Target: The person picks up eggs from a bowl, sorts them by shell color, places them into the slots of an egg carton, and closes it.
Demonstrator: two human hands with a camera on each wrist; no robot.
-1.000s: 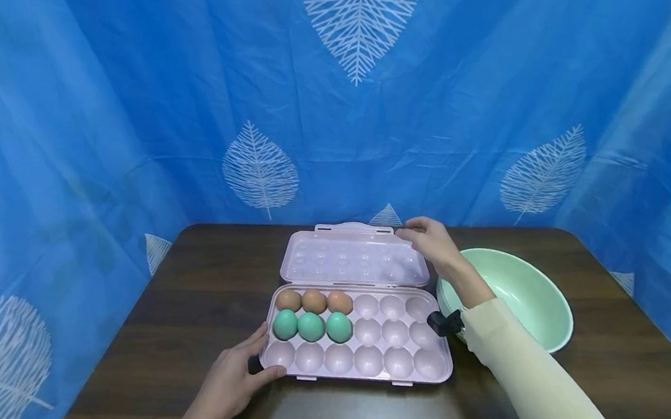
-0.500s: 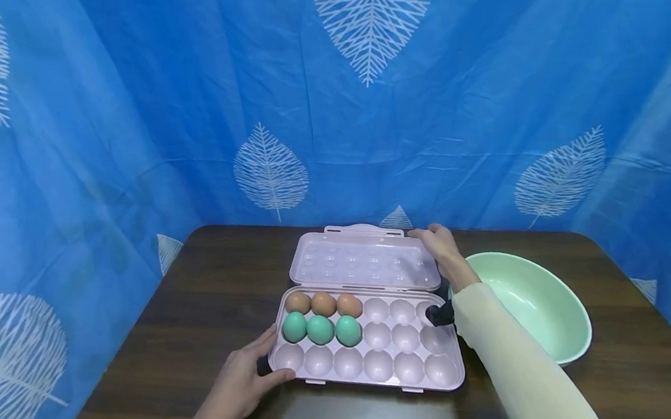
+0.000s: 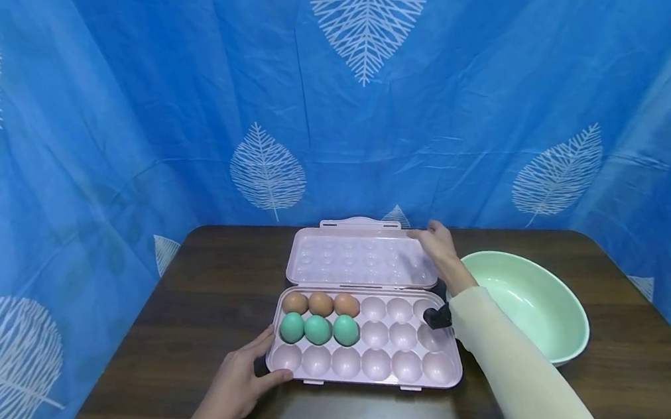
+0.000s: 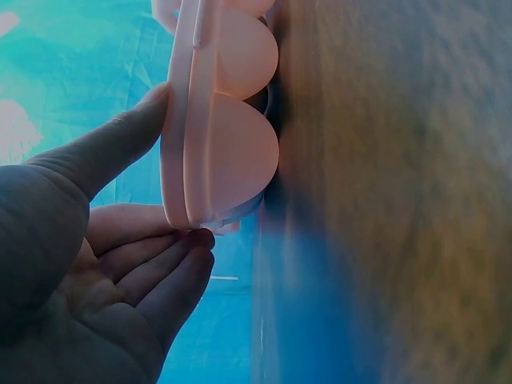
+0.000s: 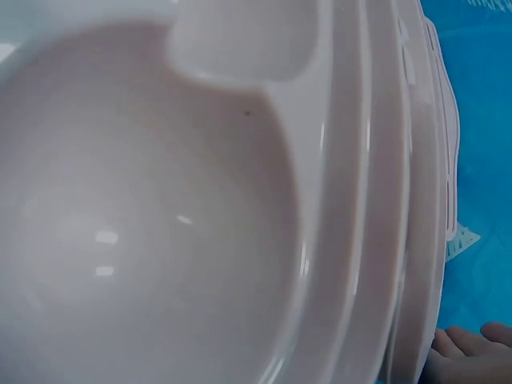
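Note:
A pale pink plastic egg box lies unfolded on the table. Three brown eggs sit in its back row, and three green eggs in the middle row, all in the left half. My left hand grips the box's left end; in the left wrist view the thumb is on one side of the rim and the fingers on the other. At the far right corner of the lid, my right hand holds the edge. Its fingers show partly behind the lid in the right wrist view.
A light green bowl stands right of the egg box, partly behind the right forearm. The dark wooden table ends at a blue curtain with white leaf prints. A black wrist strap piece hangs over the box's right end.
My right hand has closed onto the lid's far right corner, and the lid's far edge has risen slightly. My left hand stays on the box. The head view has shifted a little.

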